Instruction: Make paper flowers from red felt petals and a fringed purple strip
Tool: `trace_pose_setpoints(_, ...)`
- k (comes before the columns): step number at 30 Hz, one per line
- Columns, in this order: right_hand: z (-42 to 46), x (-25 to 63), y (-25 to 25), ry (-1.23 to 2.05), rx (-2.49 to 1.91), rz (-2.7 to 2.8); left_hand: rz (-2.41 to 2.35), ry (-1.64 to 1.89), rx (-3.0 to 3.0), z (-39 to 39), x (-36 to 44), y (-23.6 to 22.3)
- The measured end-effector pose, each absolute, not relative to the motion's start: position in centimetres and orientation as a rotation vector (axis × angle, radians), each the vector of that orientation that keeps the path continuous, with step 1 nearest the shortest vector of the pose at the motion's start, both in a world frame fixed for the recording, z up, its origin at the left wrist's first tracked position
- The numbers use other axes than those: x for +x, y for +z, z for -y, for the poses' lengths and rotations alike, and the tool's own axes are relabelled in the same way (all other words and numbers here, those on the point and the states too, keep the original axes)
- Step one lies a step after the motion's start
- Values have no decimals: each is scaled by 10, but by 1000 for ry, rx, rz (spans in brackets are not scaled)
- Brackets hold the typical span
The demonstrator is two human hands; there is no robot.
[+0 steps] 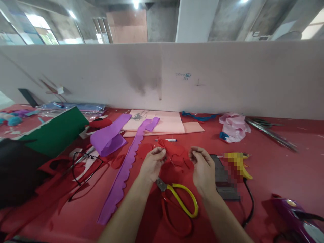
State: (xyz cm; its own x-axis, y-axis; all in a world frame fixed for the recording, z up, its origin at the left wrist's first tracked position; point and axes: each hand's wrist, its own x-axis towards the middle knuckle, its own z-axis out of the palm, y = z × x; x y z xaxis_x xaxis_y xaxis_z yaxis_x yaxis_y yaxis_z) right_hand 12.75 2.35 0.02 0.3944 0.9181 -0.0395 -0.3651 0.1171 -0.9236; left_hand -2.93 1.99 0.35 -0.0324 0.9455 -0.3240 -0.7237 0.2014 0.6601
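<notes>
My left hand [154,162] is closed in a pinch at the near edge of a gathered piece of red cloth [172,147]. Level with it, to the right, my right hand [202,168] has its fingers curled together; what they hold, if anything, is too small to make out. Between the hands a loop of dark red thread [180,160] and a thin needle-like sliver show against the red surface. Below them lie scissors [182,199] with one yellow and one red handle, their blades partly behind my left wrist. A pen [170,140] rests just beyond the red cloth.
A scalloped purple strip [124,175] and folded purple cloth [108,136] lie left, near eyeglasses [86,167] and a green board [57,130]. Peach sheets [167,119] sit behind. Rightward are a dark phone-like slab [224,177], yellow glue gun [239,163], pink cloth [235,126] and purple device [296,216].
</notes>
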Motion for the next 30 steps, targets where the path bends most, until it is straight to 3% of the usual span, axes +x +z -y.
trace_pose_setpoints(5, -31, 140, 2, 865, -1086, 660, -848, 1323, 317, -20, -29, 2)
trace_pose_setpoints(14, -33, 142, 8, 976, -1217, 988, -825, 1332, 312, -22, -23, -5)
trace_pose_setpoints(16, -35, 171, 15, 894, -1333, 1140, -818, 1330, 326, -22, -23, -4)
trace_pose_setpoints(18, -36, 211, 21, 455, -1762, 1632, -819, 1315, 340, -21, -25, -2)
trace_pose_setpoints(21, -31, 272, 18, 177, -2083, 1616, -813, 1278, 350, -20, -29, 1)
trace_pose_setpoints(30, -34, 322, -22, 77, -2494, 1668, -837, 1132, 437, -18, -36, 6)
